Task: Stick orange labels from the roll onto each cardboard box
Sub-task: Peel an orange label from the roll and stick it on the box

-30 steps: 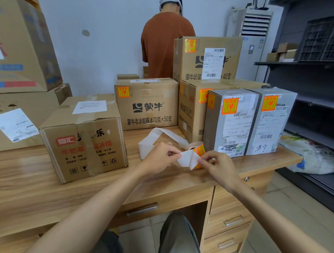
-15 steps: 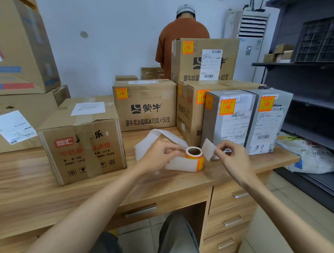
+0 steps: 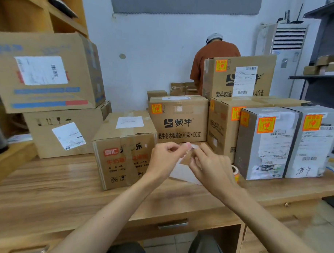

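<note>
My left hand [image 3: 167, 158] and my right hand [image 3: 210, 169] meet above the desk, fingertips together. The left pinches the white backing strip [image 3: 180, 172], which trails down to the desk. The right pinches a small label [image 3: 186, 158] at the strip's end; its tan side faces me. The label roll [image 3: 236, 174] stands on the desk, mostly hidden behind my right hand. The red-printed box [image 3: 123, 153] just left of my hands shows no orange label. The box behind it [image 3: 178, 121], the two stacked boxes [image 3: 239, 77] and both grey boxes [image 3: 266, 143] carry orange labels.
Two large boxes [image 3: 45, 71] are stacked at the left, with white shipping labels only. A person in a brown shirt [image 3: 214, 58] stands behind the boxes, back turned. The wooden desk [image 3: 65, 194] has drawers below. Dark shelving [image 3: 327, 75] stands at the right.
My hands have left the roll, risen and come together in front of the boxes, with the strip's end between them. The roll stays on the desk. My view has swung left.
</note>
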